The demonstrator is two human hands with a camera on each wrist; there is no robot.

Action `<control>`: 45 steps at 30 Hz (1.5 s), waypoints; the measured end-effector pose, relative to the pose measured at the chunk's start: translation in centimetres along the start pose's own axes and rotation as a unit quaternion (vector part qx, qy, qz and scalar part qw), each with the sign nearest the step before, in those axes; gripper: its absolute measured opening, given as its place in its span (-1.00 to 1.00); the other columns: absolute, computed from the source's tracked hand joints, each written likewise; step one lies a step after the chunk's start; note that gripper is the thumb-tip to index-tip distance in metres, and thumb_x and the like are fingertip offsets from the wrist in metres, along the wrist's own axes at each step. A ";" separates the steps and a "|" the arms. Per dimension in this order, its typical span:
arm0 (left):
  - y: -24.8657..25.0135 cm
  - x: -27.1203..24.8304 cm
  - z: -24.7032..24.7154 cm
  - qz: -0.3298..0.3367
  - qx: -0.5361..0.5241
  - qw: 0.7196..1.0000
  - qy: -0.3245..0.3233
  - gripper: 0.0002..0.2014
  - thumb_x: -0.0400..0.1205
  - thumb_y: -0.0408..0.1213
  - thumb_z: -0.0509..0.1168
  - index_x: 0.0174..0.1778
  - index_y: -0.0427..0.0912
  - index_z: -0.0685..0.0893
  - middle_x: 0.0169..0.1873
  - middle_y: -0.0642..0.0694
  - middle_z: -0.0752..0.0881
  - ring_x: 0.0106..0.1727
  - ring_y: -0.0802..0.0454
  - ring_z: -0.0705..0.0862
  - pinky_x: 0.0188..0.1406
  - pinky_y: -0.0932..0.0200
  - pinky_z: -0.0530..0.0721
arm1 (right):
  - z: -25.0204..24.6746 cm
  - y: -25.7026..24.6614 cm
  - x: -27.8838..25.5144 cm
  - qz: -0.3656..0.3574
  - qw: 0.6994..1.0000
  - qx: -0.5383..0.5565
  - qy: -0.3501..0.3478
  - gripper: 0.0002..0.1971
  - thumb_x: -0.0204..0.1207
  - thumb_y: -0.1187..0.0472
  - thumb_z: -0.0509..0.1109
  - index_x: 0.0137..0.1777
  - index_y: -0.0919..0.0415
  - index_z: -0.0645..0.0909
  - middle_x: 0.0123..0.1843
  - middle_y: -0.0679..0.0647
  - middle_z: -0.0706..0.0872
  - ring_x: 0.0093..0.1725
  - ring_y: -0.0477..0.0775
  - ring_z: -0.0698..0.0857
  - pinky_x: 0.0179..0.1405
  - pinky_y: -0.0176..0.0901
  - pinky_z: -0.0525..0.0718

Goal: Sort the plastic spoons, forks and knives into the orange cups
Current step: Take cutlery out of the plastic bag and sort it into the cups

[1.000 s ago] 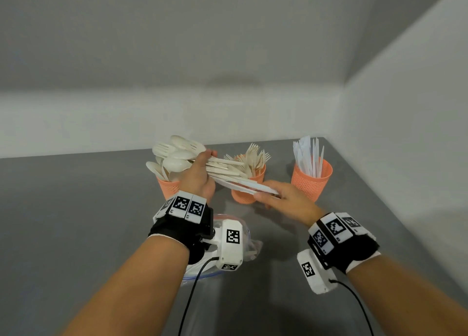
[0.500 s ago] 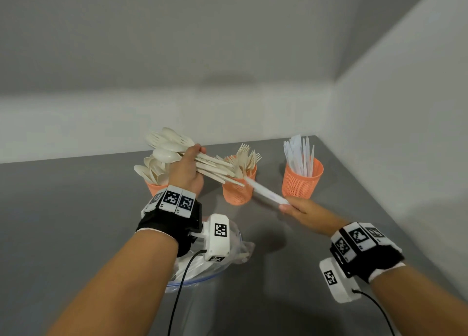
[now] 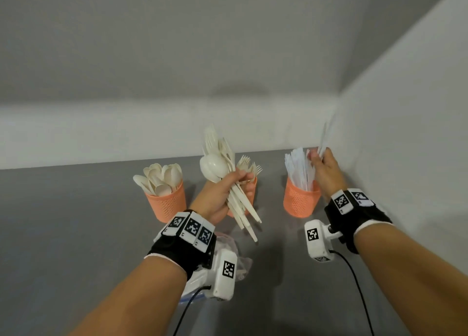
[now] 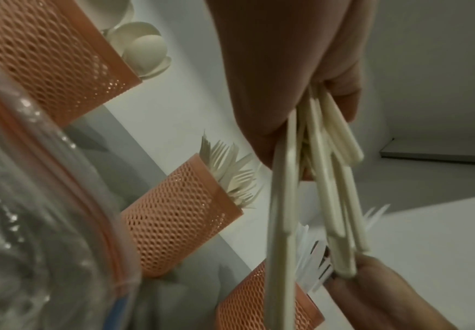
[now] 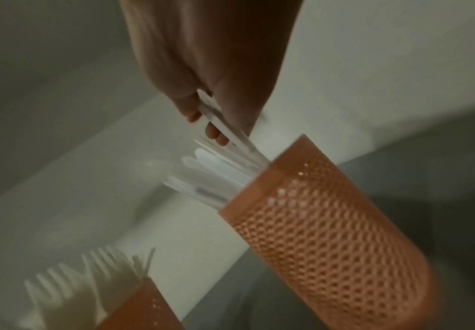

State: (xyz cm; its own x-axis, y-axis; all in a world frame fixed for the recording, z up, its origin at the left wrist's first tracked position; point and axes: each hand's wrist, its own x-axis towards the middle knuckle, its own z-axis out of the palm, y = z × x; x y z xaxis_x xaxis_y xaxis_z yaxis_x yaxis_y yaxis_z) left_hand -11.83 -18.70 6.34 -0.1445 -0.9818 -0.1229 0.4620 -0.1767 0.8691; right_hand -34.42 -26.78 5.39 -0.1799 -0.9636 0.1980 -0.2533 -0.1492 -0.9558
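Three orange mesh cups stand in a row on the grey table: the left cup (image 3: 166, 204) holds spoons, the middle cup (image 3: 254, 183) holds forks, the right cup (image 3: 298, 202) holds white knives (image 3: 298, 168). My left hand (image 3: 225, 191) grips a mixed bundle of cream cutlery (image 3: 222, 163) upright in front of the middle cup, handles pointing down. My right hand (image 3: 323, 168) pinches a white knife (image 3: 325, 138) over the right cup. In the right wrist view the knife (image 5: 230, 131) has its lower end inside the cup (image 5: 329, 223).
A clear plastic zip bag (image 3: 236, 254) lies on the table under my left wrist. White walls close the table at the back and at the right, close to the knife cup. Bare grey tabletop (image 3: 63, 234) lies to the left.
My right hand drew a white knife out of the bundle and carried it right and up to the knife cup. My left hand turned its bundle from level to upright.
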 end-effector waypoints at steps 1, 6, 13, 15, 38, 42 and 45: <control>0.0 -0.1 -0.1 -0.004 0.001 1.000 -0.007 -0.77 0.65 -0.31 0.21 -0.28 -0.27 0.67 -0.47 -0.07 0.68 -0.47 0.11 0.67 -0.37 0.25 0.70 | 0.2 0.9 0.2 0.019 1.000 -0.008 -0.006 -0.79 0.65 0.10 0.16 0.15 0.18 0.51 0.02 0.08 0.70 0.06 0.06 0.65 0.10 -0.06 0.60; -0.2 0.1 -1.1 0.020 -0.002 0.999 0.032 -0.90 0.60 -0.33 0.30 -0.21 -0.25 0.58 -0.52 -0.03 0.60 -0.50 0.14 0.61 -0.45 0.26 0.67 | 0.6 2.1 0.7 0.022 0.999 -0.037 -0.012 -0.67 0.62 0.22 0.21 0.35 0.31 0.42 0.36 0.30 0.52 0.30 0.18 0.56 0.19 -0.11 0.51; -0.4 1.7 -0.7 0.033 -0.045 0.982 0.181 -0.93 0.56 -0.45 0.36 -0.24 -0.28 0.62 -0.56 -0.07 0.69 -0.53 0.14 0.69 -0.39 0.20 0.71 | 4.3 -4.0 -5.2 -0.217 0.957 -0.123 -0.151 -0.55 0.37 0.11 0.34 0.26 0.21 0.50 0.04 -0.08 0.54 0.01 -0.19 0.53 0.05 -0.70 0.37; -0.6 2.0 -0.5 0.040 -0.047 0.981 0.185 -0.96 0.55 -0.45 0.37 -0.17 -0.30 0.63 -0.44 -0.14 0.69 -0.48 0.08 0.73 -0.44 0.23 0.73 | 6.7 -4.6 -7.4 -0.183 0.902 -0.193 -0.341 -0.57 0.35 0.23 0.44 0.21 0.16 0.44 -0.07 -0.15 0.54 -0.09 -0.23 0.56 -0.10 -0.63 0.45; 0.6 -0.5 -4.5 0.004 -0.034 0.997 0.066 -0.84 0.51 -0.28 0.38 -0.09 -0.29 0.63 -0.37 -0.15 0.72 -0.32 0.03 0.75 -0.26 0.11 0.77 | 11.5 -4.8 -10.6 0.177 0.858 0.134 -0.463 -0.80 0.53 0.33 0.29 0.12 0.21 0.43 -0.34 0.14 0.62 -0.46 0.08 0.66 -0.50 -0.18 0.64; 0.8 0.0 -4.9 0.040 -0.082 0.982 0.165 -0.95 0.56 -0.40 0.33 -0.20 -0.28 0.62 -0.40 -0.14 0.70 -0.35 -0.01 0.71 -0.18 0.04 0.74 | 12.1 -4.1 -11.3 -0.104 0.951 -0.111 -0.270 -0.60 0.46 0.14 0.45 0.22 0.21 0.42 0.07 0.03 0.54 0.01 -0.02 0.60 -0.05 -0.36 0.57; 0.8 0.4 -5.5 0.035 -0.055 0.982 0.178 -0.93 0.57 -0.33 0.32 -0.20 -0.24 0.63 -0.27 -0.12 0.65 -0.29 0.04 0.66 -0.23 0.20 0.68 | 12.2 -4.4 -11.6 -0.287 0.914 -0.210 -0.196 -0.68 0.45 0.17 0.45 0.13 0.30 0.54 0.06 0.10 0.53 -0.02 -0.01 0.52 -0.07 -0.26 0.48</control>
State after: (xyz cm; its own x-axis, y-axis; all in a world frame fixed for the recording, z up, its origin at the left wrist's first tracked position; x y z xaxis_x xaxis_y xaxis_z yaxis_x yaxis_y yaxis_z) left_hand -6.76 -19.60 4.34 0.1965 -0.9505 -0.2409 0.5540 -0.0951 0.8271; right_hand -19.62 -17.62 4.64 0.4305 -0.7710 0.4692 -0.5563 -0.6360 -0.5348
